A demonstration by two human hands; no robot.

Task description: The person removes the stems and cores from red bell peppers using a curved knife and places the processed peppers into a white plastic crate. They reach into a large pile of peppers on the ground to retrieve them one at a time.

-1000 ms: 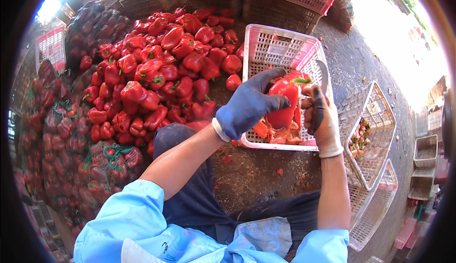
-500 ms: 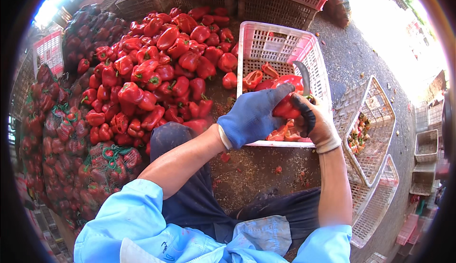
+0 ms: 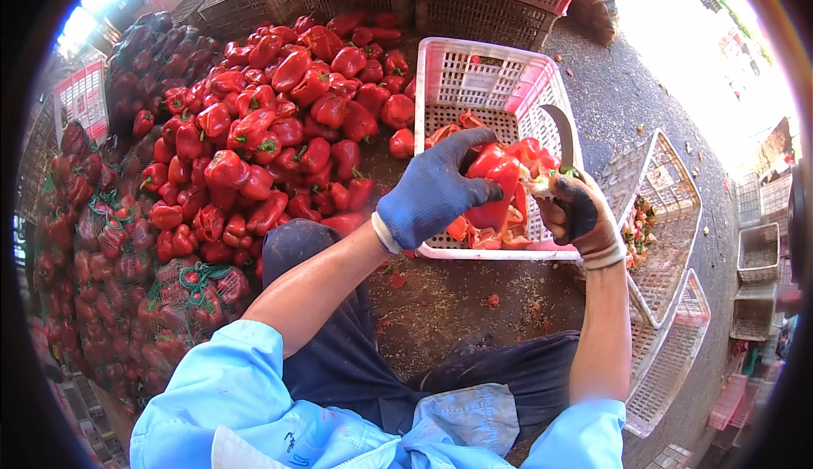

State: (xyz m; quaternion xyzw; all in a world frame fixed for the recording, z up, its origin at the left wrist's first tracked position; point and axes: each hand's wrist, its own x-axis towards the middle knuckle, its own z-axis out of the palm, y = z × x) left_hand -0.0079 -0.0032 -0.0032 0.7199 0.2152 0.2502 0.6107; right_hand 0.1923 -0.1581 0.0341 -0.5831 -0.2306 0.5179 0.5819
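The pepper (image 3: 496,169) is glossy red, opened at its top, above the crate (image 3: 500,255) — left hand (image 3: 436,186) gripping its side, right hand (image 3: 586,218) curled round a curved knife (image 3: 563,133) beside the pale core (image 3: 539,185).

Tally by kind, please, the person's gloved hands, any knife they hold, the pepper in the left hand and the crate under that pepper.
Gloved hands: 2 (left hand, right hand)
Curved knife: 1
Red pepper in left hand: 1
Crate under the pepper: 1
Total: 5
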